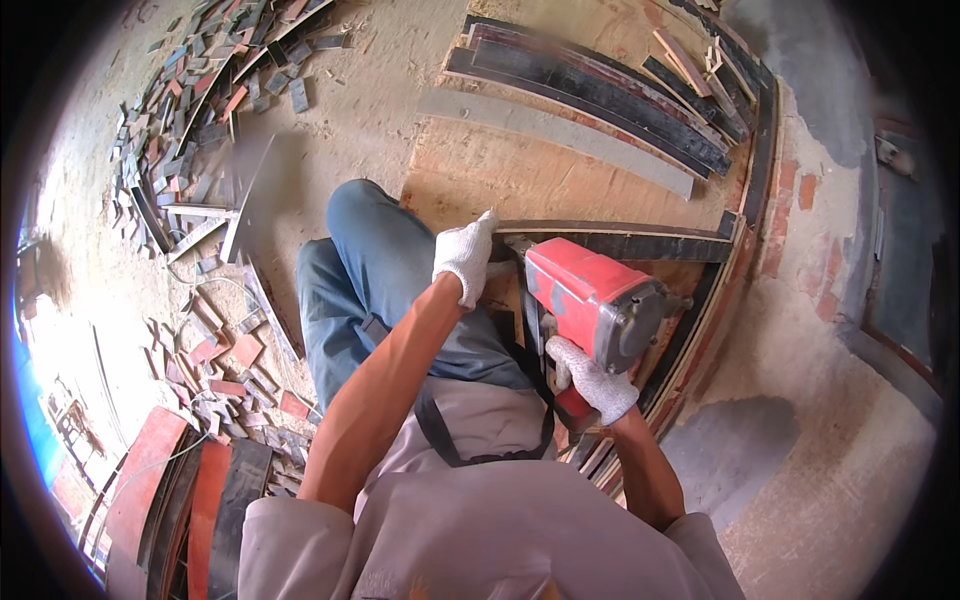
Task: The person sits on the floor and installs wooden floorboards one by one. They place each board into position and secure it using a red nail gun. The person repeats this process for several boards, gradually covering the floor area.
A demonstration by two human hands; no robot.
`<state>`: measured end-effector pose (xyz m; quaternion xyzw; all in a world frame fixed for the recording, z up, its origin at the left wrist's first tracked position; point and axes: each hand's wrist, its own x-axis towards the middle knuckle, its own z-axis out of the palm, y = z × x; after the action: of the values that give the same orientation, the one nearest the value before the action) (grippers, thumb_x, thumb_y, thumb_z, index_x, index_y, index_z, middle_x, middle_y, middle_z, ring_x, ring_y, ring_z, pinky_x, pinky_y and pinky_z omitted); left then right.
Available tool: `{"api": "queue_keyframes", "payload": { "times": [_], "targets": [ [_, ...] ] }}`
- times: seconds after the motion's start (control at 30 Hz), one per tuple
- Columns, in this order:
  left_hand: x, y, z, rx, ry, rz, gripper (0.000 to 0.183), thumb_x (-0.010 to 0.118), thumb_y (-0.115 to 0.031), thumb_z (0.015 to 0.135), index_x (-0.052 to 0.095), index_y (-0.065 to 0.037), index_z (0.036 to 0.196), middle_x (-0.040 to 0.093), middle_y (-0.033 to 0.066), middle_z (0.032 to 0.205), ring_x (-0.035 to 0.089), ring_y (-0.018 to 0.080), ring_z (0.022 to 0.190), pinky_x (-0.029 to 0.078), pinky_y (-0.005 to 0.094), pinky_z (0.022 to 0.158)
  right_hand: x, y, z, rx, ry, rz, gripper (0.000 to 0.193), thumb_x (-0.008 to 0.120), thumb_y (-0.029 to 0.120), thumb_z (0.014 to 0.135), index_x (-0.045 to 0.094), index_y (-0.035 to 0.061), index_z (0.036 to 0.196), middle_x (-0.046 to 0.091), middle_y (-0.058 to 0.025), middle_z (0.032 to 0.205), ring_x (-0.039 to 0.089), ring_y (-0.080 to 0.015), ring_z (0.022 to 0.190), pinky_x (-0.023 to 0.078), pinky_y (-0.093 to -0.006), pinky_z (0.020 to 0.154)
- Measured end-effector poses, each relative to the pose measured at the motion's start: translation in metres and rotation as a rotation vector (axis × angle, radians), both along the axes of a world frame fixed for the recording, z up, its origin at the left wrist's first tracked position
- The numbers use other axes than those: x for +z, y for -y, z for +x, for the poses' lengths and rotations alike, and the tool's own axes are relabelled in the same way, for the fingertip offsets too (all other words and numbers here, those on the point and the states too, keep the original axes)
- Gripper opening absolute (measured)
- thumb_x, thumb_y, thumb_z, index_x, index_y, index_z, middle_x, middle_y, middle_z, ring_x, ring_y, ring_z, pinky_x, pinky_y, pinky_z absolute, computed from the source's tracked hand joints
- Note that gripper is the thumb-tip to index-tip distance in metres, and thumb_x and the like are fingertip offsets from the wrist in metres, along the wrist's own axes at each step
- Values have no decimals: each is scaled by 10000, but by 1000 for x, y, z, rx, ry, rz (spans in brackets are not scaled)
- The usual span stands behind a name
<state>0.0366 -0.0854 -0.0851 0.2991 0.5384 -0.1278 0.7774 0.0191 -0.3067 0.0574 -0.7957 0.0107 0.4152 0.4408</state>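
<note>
My right hand (pixel 592 382), in a white knit glove, is wrapped round the handle of a red and grey nail gun (pixel 573 292). The tool's nose end points left, close to a long dark-faced wooden strip (pixel 630 242). At the left end of that strip is my left hand (pixel 463 258), also gloved, its fingers closed on the strip's end near my knee. The strip runs to the right across a plywood sheet (pixel 450 180), up to a dark edge board (pixel 757 165). The nail gun's body hides part of the strips beneath it.
Dark boards (pixel 600 95) and a grey strip (pixel 560 135) lie on the plywood ahead. Small wood offcuts (pixel 210 130) are heaped on the left floor. Curved red and black panels (pixel 150 480) stand at lower left. A concrete ledge with exposed bricks (pixel 785 215) borders the right.
</note>
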Motion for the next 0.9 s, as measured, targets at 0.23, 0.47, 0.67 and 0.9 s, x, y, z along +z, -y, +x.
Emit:
{"api": "queue_keyframes", "payload": {
  "times": [0.23,0.47,0.67,0.9],
  "targets": [
    [32,-5,1,-5,73,53,363,638,-295,984,672,19,1164,694,128,1103,701,247,895,639,359,637,-2,56,-35,212,323,-241,479,713,208,930,559,30,1347,595,-104,1347,579,-254,1210,455,-426,1041],
    [55,-72,-5,-149,52,325,432,638,-322,967,665,61,1164,669,147,1094,700,236,782,618,297,611,-17,108,-48,-349,67,38,383,752,198,910,581,53,1220,653,-69,1142,635,-173,1020,529,-346,866],
    [84,-129,-18,-237,193,516,397,606,-321,997,671,7,1210,683,98,1057,695,207,883,617,312,677,-10,88,-15,-371,233,-153,195,794,218,862,679,61,846,669,-17,675,636,-154,585,494,-339,555],
    [136,-333,-190,-177,349,972,446,578,-213,1035,530,-7,1428,586,140,1306,634,219,1114,586,318,883,-40,47,-30,14,491,-651,746,776,232,761,454,21,1401,704,-260,865,696,-446,822,556,-517,739]
  ]
}}
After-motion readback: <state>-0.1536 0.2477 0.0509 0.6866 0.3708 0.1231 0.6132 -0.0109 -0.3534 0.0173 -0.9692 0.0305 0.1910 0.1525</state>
